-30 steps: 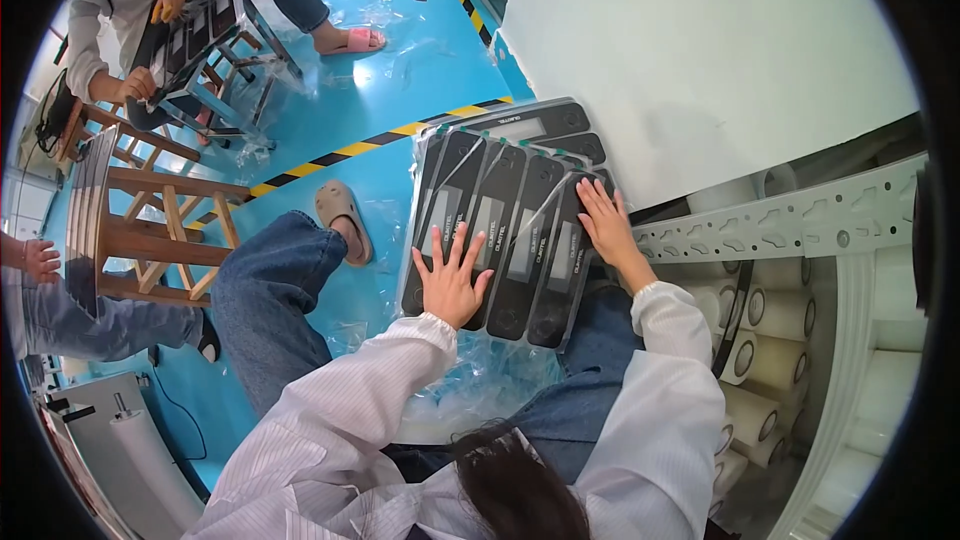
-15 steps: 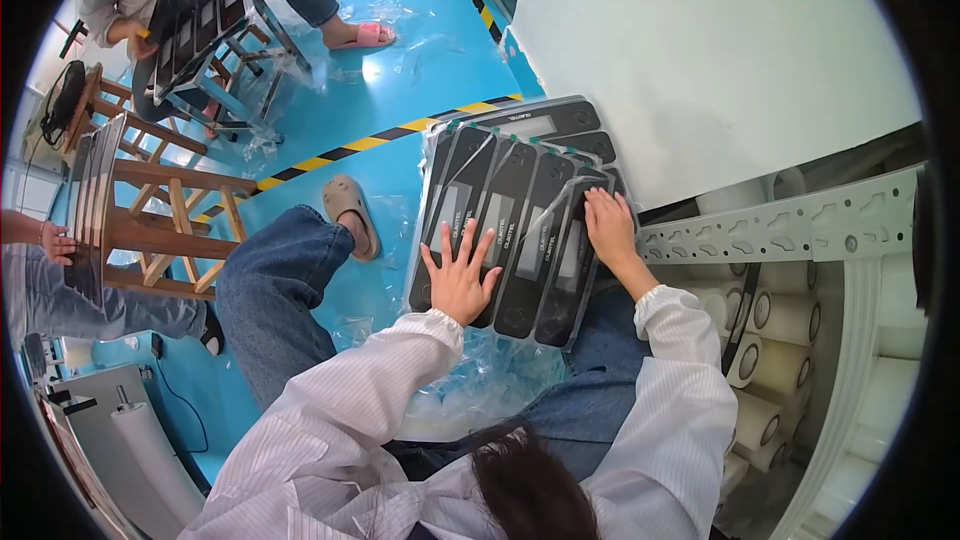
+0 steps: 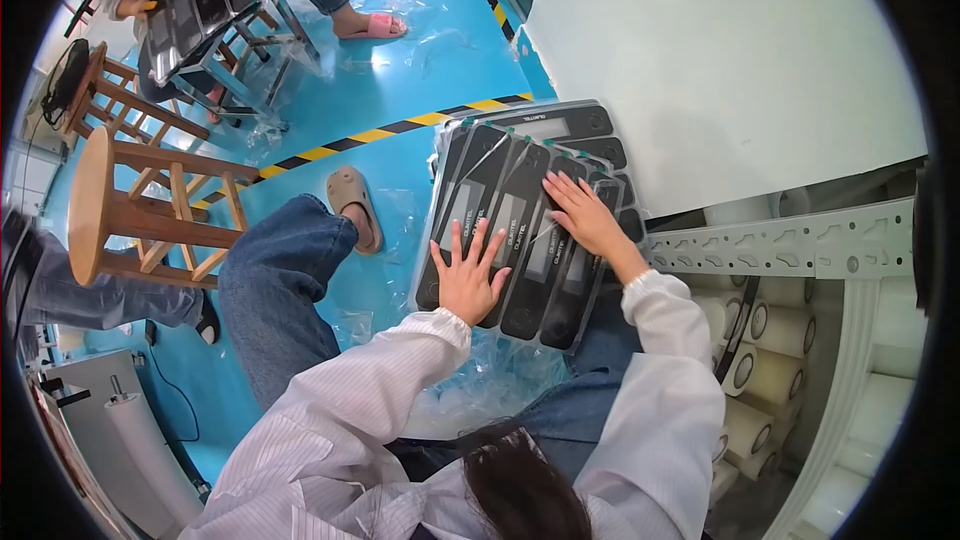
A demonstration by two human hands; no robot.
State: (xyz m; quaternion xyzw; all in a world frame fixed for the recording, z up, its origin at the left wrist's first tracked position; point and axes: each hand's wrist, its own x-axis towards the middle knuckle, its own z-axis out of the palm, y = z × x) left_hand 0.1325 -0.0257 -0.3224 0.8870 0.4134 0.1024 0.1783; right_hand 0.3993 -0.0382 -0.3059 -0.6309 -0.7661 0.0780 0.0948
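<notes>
A stack of clear plastic sheets carrying long black panels [image 3: 520, 210] rests on my lap, fanned out toward the white table. My left hand [image 3: 470, 275] lies flat on the near left panels with fingers spread. My right hand [image 3: 583, 215] presses flat on the right side of the top sheet, fingers apart. Neither hand grips anything. Crumpled clear film [image 3: 480, 390] lies under the stack on my knees.
A white table top [image 3: 720, 60] is at the upper right, with a perforated metal rail [image 3: 790, 240] and white rolls [image 3: 770, 370] below it. Wooden stools [image 3: 130, 200] stand left. Another seated person [image 3: 200, 0] holds similar panels at the top left. Blue floor has a yellow-black stripe [image 3: 390, 127].
My right hand has slid left and upward across the top sheet. The view has shifted a little; the left hand stays flat on the panels.
</notes>
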